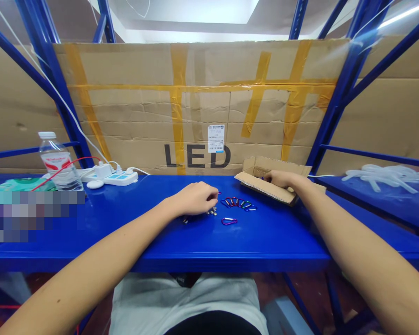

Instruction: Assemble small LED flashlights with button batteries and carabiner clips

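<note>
Ok so far left on the blue bench there's a teal packet, then a clear water bottle with a red and white label standing upright, and near that a white power strip with a few things plugged in. Next up is the left hand, low over the bench with its fingers curled. Can't tell if that grip is clenched on something or loose, the fingertips are mostly hidden. Some little silvery metal bits sit right beside it. Going right, a bunch of small carabiners in mixed colors are fanned out in a row, with one purple carabiner lying on its own, closer to the front edge. Past those is an open cardboard box with the right hand reaching in, fingers partly hidden, so can't tell what that grip's doing either. Far right, a heap of clear plastic tubes.
</note>
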{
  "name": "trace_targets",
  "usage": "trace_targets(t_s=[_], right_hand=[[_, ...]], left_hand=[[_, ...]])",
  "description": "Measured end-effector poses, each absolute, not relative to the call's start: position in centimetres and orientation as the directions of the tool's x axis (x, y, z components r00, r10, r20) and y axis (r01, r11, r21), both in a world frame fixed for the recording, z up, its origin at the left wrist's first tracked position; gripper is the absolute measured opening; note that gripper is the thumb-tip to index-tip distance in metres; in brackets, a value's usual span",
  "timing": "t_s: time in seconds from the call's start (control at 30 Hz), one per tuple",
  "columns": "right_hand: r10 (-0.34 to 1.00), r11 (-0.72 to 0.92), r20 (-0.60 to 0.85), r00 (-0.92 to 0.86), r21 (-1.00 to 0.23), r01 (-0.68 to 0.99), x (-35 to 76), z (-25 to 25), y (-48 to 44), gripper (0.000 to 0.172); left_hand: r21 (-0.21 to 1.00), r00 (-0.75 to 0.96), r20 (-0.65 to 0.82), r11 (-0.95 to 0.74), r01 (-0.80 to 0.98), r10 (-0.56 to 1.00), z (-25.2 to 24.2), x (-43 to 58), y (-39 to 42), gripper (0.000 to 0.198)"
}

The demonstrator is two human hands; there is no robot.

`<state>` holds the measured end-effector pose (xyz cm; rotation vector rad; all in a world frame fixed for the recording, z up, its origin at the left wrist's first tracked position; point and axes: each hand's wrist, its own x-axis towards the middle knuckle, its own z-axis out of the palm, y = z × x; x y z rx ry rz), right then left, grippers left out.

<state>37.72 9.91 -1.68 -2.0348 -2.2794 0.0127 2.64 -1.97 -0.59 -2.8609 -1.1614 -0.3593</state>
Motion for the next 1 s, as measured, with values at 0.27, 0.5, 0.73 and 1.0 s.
trace_targets(t_s=[0.27, 0.5, 0.73, 1.0], right_hand=[[0.993, 0.102, -0.048, -0.111, -0.169, 0.98, 37.3, 0.8, 7.7, 0.036], [0.987, 0.136, -0.082, -0.139, -0.047, 0.99, 33.3, 1.1, 5.5, 0.055], [0.989, 0.108, 0.089, -0.118, 0.111, 0.988, 31.2, -0.4, 5.8, 0.039], [0.928, 0.238, 0.234, -0.291, 0.229, 0.944, 28.8, -1.4, 5.4, 0.037]], left_hand=[[0.07, 0.664, 0.246, -0.696, 0.715, 0.706, 0.0, 2.6, -2.1, 0.023], [0.204, 0.722, 0.109, -0.727, 0.656, 0.683, -0.1, 2.2, -2.0, 0.016], [0.191, 0.802, 0.045, -0.793, 0.578, 0.595, -0.2, 2.1, -2.0, 0.018], [0.198, 0.816, 0.018, -0.802, 0.563, 0.578, -0.6, 2.6, -1.9, 0.017]])
